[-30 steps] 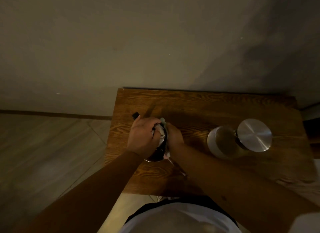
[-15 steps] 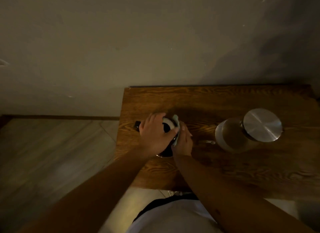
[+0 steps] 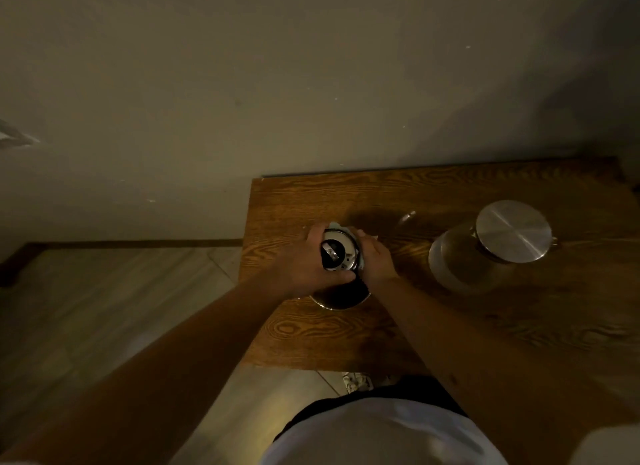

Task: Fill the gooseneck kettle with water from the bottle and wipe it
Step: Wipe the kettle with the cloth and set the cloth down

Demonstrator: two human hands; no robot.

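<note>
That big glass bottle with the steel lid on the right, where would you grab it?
Around the glass body just under the lid, coming with the right hand from the near side. The bottle stands upright, its wide flat lid offers no hold, and no handle shows. A two-handed grip is probably safer.

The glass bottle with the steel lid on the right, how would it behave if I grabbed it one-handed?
The glass bottle is probably heavy for its size: it looks partly full. Its smooth glass wall may be slippery and fragile. The wide steel lid suggests top-heaviness, so it might tip.
</note>
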